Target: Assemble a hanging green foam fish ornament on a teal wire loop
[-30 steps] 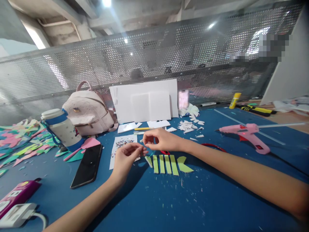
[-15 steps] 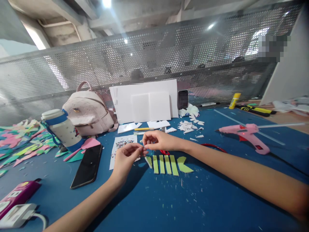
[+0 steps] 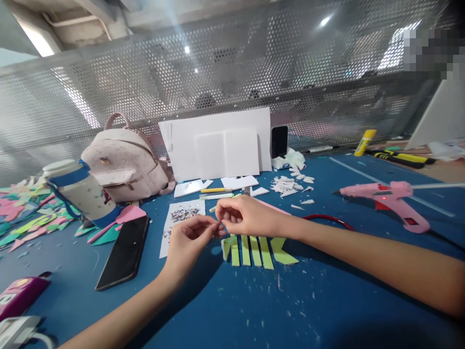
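My left hand (image 3: pixel 189 240) and my right hand (image 3: pixel 245 215) meet fingertip to fingertip above the blue table (image 3: pixel 218 310). Both are closed in a pinch, and what lies between the fingers is too small to make out. A thin teal line shows just below the right fingers. Under and beside my right hand lie several light green strips (image 3: pixel 256 252) in a row, with a notched green piece (image 3: pixel 284 253) at their right end. Left of my left hand, a white sheet (image 3: pixel 165 248) carries tiny coloured bits (image 3: pixel 185 213).
A pink glue gun (image 3: pixel 399 191) lies on the right, near a glue stick (image 3: pixel 365 142). To the left are a black phone (image 3: pixel 123 254), a bottle (image 3: pixel 83 194), a backpack (image 3: pixel 123 167) and coloured scraps (image 3: pixel 22 213). White boards (image 3: pixel 218 123) stand behind white scraps (image 3: pixel 285 185).
The view has tilted down and shifted slightly. Both hands stay pinched together in nearly the same place. A thin teal line now shows under the right fingers.
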Available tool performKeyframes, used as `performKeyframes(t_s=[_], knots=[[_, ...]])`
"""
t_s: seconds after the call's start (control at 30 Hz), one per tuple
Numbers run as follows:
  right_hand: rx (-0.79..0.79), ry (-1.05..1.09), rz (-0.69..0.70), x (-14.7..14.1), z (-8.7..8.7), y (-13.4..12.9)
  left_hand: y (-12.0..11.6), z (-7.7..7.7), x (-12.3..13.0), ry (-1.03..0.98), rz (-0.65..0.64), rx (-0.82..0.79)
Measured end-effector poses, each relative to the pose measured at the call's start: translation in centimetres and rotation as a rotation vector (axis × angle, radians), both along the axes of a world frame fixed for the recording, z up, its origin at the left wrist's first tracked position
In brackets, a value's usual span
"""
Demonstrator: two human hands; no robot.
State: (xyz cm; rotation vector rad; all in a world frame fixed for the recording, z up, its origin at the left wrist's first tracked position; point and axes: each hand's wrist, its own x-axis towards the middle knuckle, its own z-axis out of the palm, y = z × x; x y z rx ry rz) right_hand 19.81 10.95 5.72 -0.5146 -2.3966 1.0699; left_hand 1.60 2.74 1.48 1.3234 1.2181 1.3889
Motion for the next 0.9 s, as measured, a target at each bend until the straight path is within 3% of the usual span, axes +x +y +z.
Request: performKeyframes(t_s=[0.43,0.67,0.9], knots=[[-0.174,0.123,-0.055,0.9,-3.6,0.2,0.8,-0.8,0.3,-0.055,-0.025,-0.133],[-0.454,0.159,-0.122,1.1,-4.6,0.1,0.9,-1.6,-0.3,-0.134,-0.078,-0.220],[-0.415,0.105,-0.134,1.3,-4.6,0.0,0.8,-2.0,-0.3,-0.202,-0.062,-0.226]])
